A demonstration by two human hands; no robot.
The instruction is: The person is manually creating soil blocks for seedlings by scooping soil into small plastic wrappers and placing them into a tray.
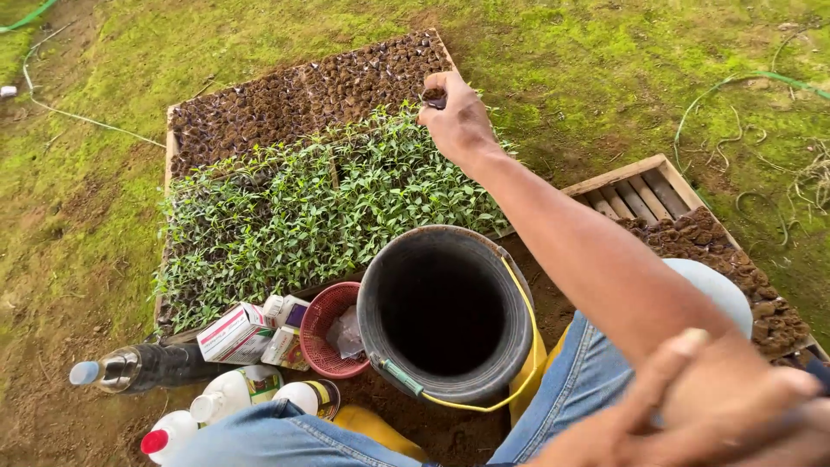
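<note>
two small cartons, a white and red box (233, 333) and a white one (284, 335), lie just left of the red basket (324, 333) (both tipped over). below them stand white bottles (232, 391), one red-capped (169, 432), beside a dark bottle (147, 367) lying flat.

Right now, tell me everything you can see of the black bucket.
The black bucket stands upright on bare soil between the person's knees, seen from above. It looks like worn dark plastic or rubber with a thick, scuffed grey rim. Its inside is dark; contents cannot be made out. A yellow handle with a green grip hangs down its near side. A red basket sits against its left side.
</note>
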